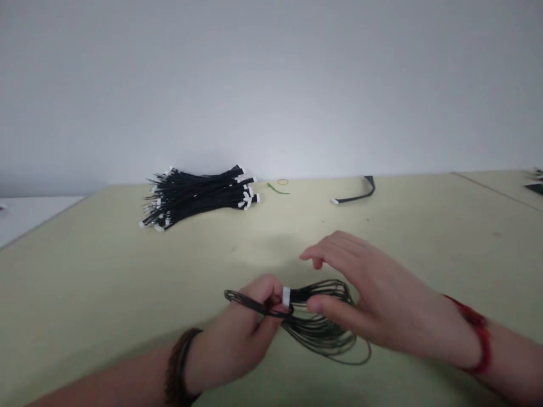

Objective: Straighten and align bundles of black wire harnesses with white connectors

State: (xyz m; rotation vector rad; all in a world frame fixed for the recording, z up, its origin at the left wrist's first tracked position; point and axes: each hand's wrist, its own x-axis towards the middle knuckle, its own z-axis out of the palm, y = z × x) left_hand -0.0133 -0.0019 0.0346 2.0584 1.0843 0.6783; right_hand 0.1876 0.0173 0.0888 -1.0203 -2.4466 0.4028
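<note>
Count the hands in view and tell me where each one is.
2. The left hand grips the coiled dark cable beside a white connector; the right hand is open at the coil's right side, touching or not unclear. No others show.

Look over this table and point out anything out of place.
One black cable lies bent and alone, right of the cable pile; a green strip and a yellowish ring lie loose between them. The wire coil in the left hand looks uneven, one loop straying lower right.
</note>
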